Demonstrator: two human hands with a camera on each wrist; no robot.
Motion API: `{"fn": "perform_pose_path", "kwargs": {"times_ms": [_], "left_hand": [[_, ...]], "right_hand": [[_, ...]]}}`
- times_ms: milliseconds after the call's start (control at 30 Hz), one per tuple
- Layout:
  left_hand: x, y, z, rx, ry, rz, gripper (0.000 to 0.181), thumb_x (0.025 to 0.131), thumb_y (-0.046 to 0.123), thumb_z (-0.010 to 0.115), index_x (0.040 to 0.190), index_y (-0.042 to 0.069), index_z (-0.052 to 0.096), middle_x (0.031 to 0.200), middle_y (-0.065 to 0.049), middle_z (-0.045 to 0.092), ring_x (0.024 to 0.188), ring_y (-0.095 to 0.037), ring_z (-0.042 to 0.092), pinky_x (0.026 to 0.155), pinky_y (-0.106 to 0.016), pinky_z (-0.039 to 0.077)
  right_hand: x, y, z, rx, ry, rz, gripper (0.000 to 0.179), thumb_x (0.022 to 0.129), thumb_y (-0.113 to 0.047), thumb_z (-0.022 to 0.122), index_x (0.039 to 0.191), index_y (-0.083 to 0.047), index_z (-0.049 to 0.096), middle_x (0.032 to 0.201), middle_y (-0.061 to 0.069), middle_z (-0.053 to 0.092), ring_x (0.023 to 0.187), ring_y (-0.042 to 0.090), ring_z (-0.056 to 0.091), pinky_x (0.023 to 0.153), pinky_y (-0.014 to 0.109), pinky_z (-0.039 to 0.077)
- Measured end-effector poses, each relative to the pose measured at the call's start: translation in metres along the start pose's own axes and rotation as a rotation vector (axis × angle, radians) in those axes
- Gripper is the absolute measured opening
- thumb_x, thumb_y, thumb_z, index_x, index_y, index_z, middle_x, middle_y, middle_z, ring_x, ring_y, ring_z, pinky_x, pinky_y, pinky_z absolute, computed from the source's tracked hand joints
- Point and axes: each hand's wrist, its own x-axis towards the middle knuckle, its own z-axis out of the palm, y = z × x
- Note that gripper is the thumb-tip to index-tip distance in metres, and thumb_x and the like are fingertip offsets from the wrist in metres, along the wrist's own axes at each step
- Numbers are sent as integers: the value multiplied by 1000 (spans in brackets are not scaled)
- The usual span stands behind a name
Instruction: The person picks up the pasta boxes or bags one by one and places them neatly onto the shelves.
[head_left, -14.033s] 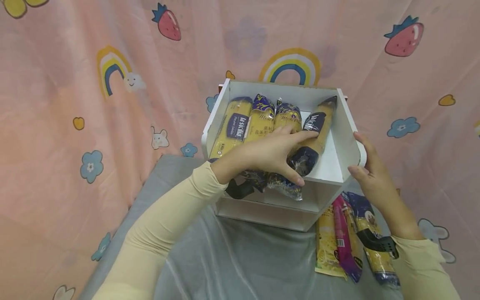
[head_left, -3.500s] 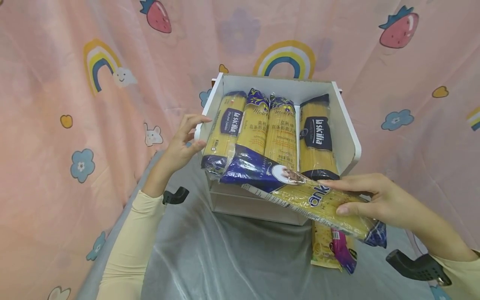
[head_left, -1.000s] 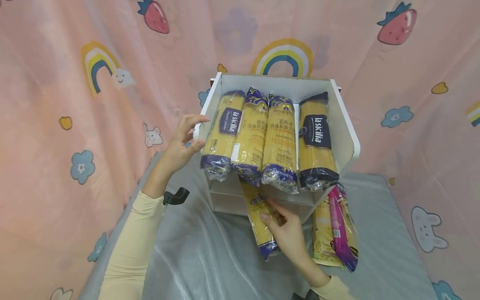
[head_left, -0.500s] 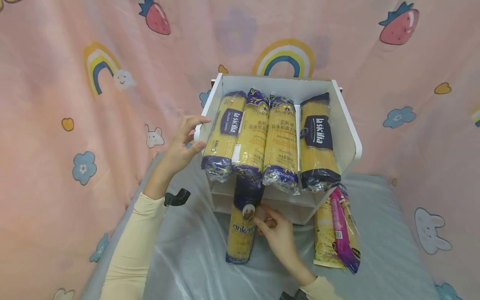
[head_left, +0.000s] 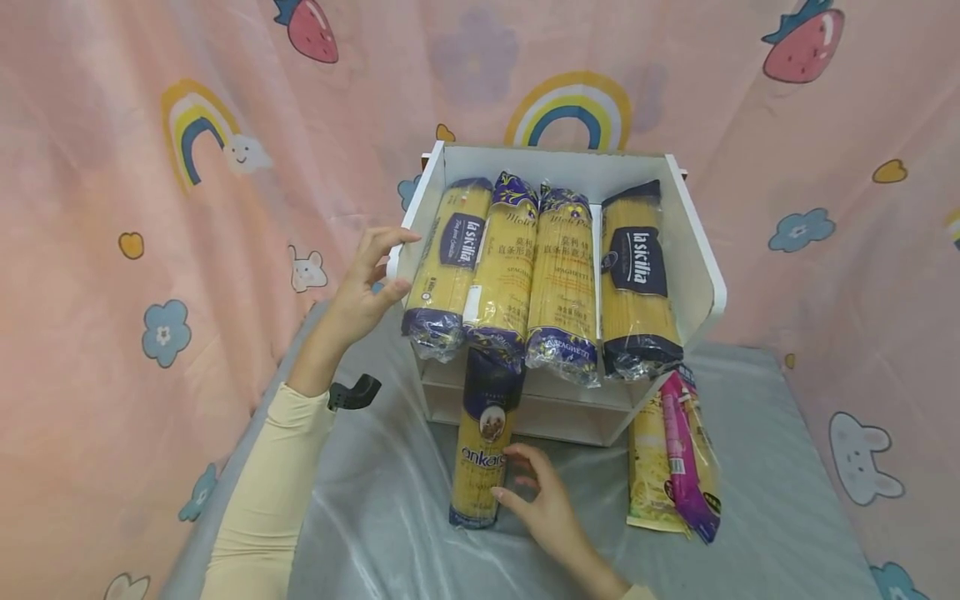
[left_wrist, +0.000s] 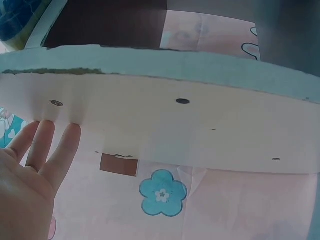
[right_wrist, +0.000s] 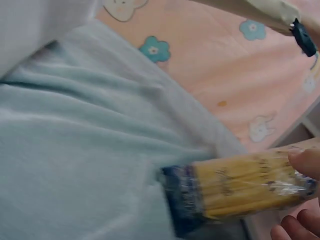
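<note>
A white shelf unit (head_left: 688,250) holds several spaghetti packets in its top tray. My left hand (head_left: 360,287) touches the tray's left side panel; in the left wrist view, straight fingers (left_wrist: 65,147) rest against its outer face. A yellow and dark blue "ankara" spaghetti packet (head_left: 480,487) extends out of the lower part of the unit, its far end hidden under the tray. My right hand (head_left: 543,500) is at this packet's right edge, index fingertip and thumb touching it loosely. The right wrist view shows the thumb (right_wrist: 306,162) over the packet, other fingers bent beside it.
Lying in the tray are a left La Sicilia packet (head_left: 442,279), two Moli packets, one of them central (head_left: 558,275), and a right La Sicilia packet (head_left: 637,308). On the grey cloth (head_left: 390,517) right of the unit lie a yellow packet (head_left: 648,492) and a pink-purple packet (head_left: 682,467).
The right hand lifted the ankara packet from the right-hand pile, carried it across the tray, and put its far end beneath; lately that hand slid down its edge. The left hand stayed at the panel.
</note>
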Motion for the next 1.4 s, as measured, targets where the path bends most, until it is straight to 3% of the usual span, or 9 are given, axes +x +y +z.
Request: {"fn": "perform_pose_path", "kwargs": {"times_ms": [200,333,500,600,800,1067,1200,1300,1400], "left_hand": [[0,1,1,-8,0,5,90,78,82,53,140,17,48,140,-14,37,124,-24,41,104,-67,39],[0,1,1,-24,3,8,91,78,82,54,140,16,48,138,-15,37,118,-22,43,99,-64,42],[-1,2,0,-22,-3,5,90,78,82,53,140,17,48,139,-15,37,120,-23,42,102,-64,40],[-1,1,-1,-19,0,3,90,78,82,53,140,17,48,139,-15,38,122,-25,42,103,-67,39],[-2,2,0,13,-4,-4,91,78,83,51,141,18,47,141,-14,37,131,-27,37,107,-71,34],[0,6,-1,0,0,1,92,78,84,51,140,16,47,140,-15,37,130,-27,37,107,-72,32],[0,5,-2,1,-1,0,92,78,83,51,140,16,47,140,-15,37,130,-28,37,107,-72,32],[0,3,-1,0,-2,2,91,79,83,51,140,16,47,139,-15,38,130,-29,37,108,-71,32],[-1,3,0,-1,1,4,91,79,83,51,140,16,47,139,-15,38,130,-29,37,108,-71,32]], "right_hand": [[-10,9,6,40,-108,84,51,74,-9,83,120,-21,65,136,5,58,126,20,53,98,38,53],[-9,17,6,38,-280,46,50,80,-15,80,127,-19,65,144,13,52,131,19,49,103,41,50],[-7,26,6,5,-444,-33,59,80,-15,79,136,-17,60,143,17,53,126,18,54,102,32,51],[-8,28,6,-46,-447,-46,64,78,-17,81,138,-24,58,145,15,52,127,24,54,103,33,49],[-16,19,5,-84,-437,-37,74,73,-28,85,140,-34,55,155,12,42,137,39,45,112,59,36],[-19,-24,-9,-12,-468,-79,97,70,-30,88,151,-38,35,162,6,26,147,39,26,107,78,24],[-8,-43,-14,58,-401,-234,92,76,-21,86,153,-25,35,158,5,37,146,16,32,118,47,34],[4,-51,-14,104,-339,-295,82,80,-13,82,151,-19,41,149,10,47,133,4,44,110,17,39],[14,-55,-12,93,-269,-277,74,82,-14,81,147,-21,47,141,11,55,124,6,53,104,19,47]]}}
